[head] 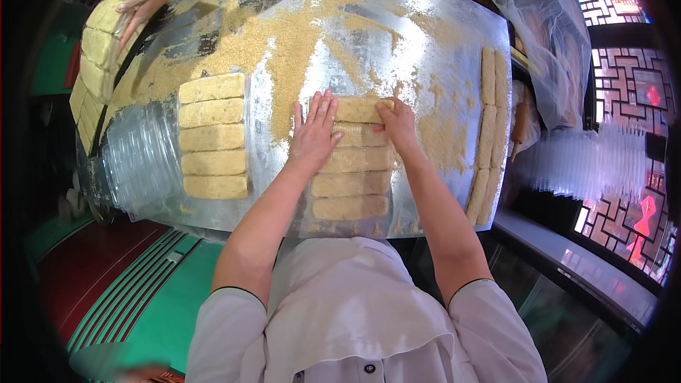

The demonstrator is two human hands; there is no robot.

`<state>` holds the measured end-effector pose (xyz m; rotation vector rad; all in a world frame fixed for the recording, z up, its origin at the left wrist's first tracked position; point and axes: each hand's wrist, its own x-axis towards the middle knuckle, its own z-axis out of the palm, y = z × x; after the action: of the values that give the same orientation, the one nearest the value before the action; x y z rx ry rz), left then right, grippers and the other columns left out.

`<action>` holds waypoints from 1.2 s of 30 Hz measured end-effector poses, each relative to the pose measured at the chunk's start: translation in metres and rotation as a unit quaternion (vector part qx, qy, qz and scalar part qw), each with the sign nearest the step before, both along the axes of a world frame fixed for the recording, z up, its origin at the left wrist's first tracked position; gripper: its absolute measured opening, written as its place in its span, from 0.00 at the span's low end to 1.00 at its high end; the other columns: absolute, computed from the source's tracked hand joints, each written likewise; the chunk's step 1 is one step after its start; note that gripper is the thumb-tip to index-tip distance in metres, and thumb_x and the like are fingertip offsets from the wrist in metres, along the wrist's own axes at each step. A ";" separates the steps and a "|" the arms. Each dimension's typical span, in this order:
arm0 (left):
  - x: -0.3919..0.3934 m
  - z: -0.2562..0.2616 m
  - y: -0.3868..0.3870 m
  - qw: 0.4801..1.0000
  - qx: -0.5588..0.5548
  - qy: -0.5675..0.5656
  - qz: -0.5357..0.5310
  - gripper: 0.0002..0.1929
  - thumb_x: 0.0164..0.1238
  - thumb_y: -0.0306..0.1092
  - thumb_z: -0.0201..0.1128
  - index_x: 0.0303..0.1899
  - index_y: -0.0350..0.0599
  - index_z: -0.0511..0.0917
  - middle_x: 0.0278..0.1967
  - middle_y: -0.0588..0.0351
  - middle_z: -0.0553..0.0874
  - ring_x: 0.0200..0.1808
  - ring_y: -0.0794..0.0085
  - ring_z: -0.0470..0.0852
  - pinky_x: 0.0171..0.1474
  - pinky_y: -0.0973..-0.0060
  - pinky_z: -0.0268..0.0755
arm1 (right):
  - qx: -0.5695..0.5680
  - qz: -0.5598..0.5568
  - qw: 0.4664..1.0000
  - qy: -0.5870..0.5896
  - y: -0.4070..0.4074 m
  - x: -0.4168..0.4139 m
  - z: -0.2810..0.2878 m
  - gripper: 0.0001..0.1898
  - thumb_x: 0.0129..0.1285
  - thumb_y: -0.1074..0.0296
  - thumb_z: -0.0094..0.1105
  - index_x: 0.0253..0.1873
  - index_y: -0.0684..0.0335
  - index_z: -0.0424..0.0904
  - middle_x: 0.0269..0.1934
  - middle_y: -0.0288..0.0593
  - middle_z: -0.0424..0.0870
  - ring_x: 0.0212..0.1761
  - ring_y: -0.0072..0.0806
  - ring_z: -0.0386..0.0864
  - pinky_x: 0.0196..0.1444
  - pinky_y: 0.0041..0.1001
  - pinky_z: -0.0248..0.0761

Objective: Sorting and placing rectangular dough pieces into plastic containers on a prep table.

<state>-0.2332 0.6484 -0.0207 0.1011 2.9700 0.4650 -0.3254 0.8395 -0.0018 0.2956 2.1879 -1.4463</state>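
Note:
My right hand [398, 121] pinches the right end of a crumb-coated, yellowish dough bar [357, 109] at the far end of a clear plastic tray [391, 181]. Flat and with its fingers stretched out, my left hand [315, 135] lies at that bar's left end. Several more bars [350, 183] sit in a column nearer to me, seen through clear textured plastic. My left fingers hide part of the upper bar. To the left stands a second clear tray [247, 133], holding several similar bars [213, 138] side by side.
Tan crumbs [239, 58] cover much of the metal tabletop [340, 72]. Stacked clear trays [141, 157] lie at the left. Long coated strips [485, 133] line the right edge, near a rolling pin [521, 119]. At upper left, another person's hand [142, 8] touches pale slabs [101, 48].

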 end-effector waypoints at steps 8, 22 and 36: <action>0.003 0.002 0.003 0.999 -0.025 -0.039 -0.003 0.40 0.74 0.49 0.57 0.78 0.44 0.48 0.80 0.52 0.47 0.82 0.61 0.39 0.79 0.49 0.28 | 0.243 0.094 0.913 0.313 0.052 0.033 0.007 0.17 0.67 0.71 0.57 0.59 0.66 0.75 0.56 0.53 0.79 0.59 0.49 0.76 0.62 0.41 0.71; 0.000 -0.009 0.006 0.998 -0.046 -0.038 0.009 0.42 0.70 0.47 0.61 0.78 0.42 0.50 0.80 0.51 0.47 0.82 0.59 0.40 0.80 0.50 0.28 | 0.162 0.190 0.905 0.344 0.090 0.001 -0.024 0.31 0.67 0.66 0.62 0.72 0.64 0.62 0.77 0.53 0.56 0.78 0.50 0.56 0.76 0.43 0.55; -0.003 -0.006 0.011 1.000 -0.010 -0.004 -0.011 0.44 0.63 0.40 0.64 0.76 0.37 0.51 0.80 0.46 0.48 0.81 0.50 0.41 0.80 0.50 0.30 | 0.396 0.267 0.816 0.327 0.288 -0.286 -0.026 0.18 0.66 0.76 0.47 0.59 0.61 0.77 0.63 0.49 0.76 0.67 0.44 0.73 0.66 0.40 0.69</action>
<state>-0.2364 0.6599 -0.0269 0.1290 2.9620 0.4332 -0.6117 1.1275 -0.0281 -0.6164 2.9892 -0.2589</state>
